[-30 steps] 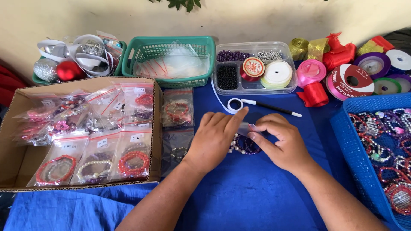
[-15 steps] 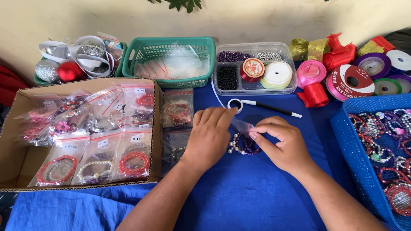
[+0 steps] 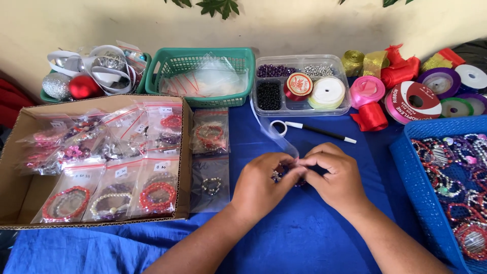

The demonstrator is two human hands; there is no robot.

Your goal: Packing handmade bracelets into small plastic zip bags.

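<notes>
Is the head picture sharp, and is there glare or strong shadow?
Head view: soft, even light, no hard shadows; mild glare on the plastic bags in the box; both hands, left hand and right hand, look sharp; edges curve slightly.

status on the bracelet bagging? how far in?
Done: the cardboard box holds many bagged bracelets, with two more bags beside it on the blue cloth. In hand: left hand and right hand meet over a beaded bracelet, mostly hidden. Left: the blue basket holds many loose bracelets; the green basket holds unfilled bags.
</notes>
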